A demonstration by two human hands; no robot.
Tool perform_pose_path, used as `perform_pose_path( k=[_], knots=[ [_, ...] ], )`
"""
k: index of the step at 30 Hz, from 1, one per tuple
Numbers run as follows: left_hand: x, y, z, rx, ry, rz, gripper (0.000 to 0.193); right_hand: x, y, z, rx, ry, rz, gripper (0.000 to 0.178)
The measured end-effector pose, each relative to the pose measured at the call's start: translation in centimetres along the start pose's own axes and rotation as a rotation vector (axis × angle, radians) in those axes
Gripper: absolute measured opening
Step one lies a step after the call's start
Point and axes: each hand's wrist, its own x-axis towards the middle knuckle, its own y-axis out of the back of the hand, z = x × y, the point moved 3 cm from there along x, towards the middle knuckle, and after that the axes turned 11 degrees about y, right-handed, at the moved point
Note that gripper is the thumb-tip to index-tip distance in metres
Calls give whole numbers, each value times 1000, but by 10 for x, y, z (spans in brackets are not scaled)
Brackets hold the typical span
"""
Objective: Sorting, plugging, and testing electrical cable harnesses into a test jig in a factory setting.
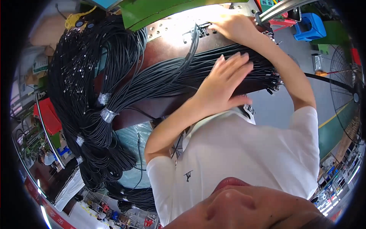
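A thick bundle of black cables (164,78) lies across a dark reddish-brown bench (162,49). My left hand (225,82) is over the bundle, palm down, fingers stretched and thumb apart, holding nothing. Farther off, my right hand (234,26) reaches into the bright light at the back. Its fingers are drawn together beside a few black cable ends (204,28); glare hides what is between them. Those ends belong to a small group of cables (193,44) that runs up from the bundle. Metal-tipped connectors (274,80) stick out at the bundle's right end.
A large mass of black cables (82,72) hangs at the left, with silvery wraps (108,115) around some bunches. A green panel (164,11) overhangs the bench's back. To the right are a blue plastic stool (309,27) and a fan cage (343,89). A red thing (47,116) is far left.
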Motion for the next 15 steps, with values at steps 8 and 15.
perform_pose_path(
  k=[8, 15],
  knots=[
    [-64, 91, -64, 575, 433, -44, 85, -68, 66, 20, 75, -243, 85, 19],
    [-72, 120, -87, 480, 336, 90, 20, -173, 145, 42, -491, -618, -324, 27]
  ],
)
